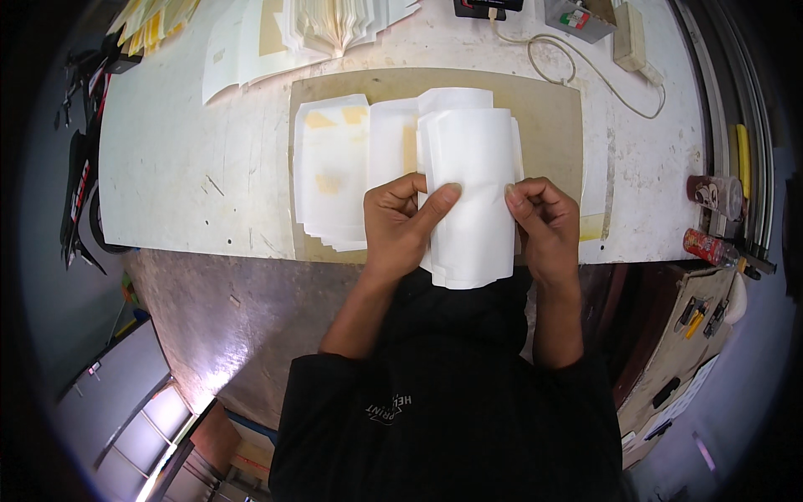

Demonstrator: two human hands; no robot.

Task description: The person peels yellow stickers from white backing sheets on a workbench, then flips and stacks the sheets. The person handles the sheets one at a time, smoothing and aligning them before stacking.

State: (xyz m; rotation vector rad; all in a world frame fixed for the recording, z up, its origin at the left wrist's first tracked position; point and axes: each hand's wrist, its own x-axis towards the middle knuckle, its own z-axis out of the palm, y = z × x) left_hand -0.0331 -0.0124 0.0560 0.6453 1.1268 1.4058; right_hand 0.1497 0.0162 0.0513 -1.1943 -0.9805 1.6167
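Both my hands hold a stack of white paper sheets (473, 201), tall and narrow, over the table's near edge. My left hand (400, 217) grips its left side, thumb on top and fingers underneath. At the right side, my right hand (545, 222) pinches the edge between thumb and bent fingers. The sheets beneath the top one are slightly out of line. Left of the stack, white paper pieces with yellow-orange patches (335, 159) lie piled on a brown board (548, 125). Another white sheet (391, 138) with an orange strip lies between that pile and my stack.
The board rests on a large white table (192, 167). Fanned white papers (330, 25) lie at the back, yellowish sheets (157, 23) at the far left. A cable (577, 54) curls at the back right. A plastic cup (715, 197) and red bottle (709, 245) stand at the right edge.
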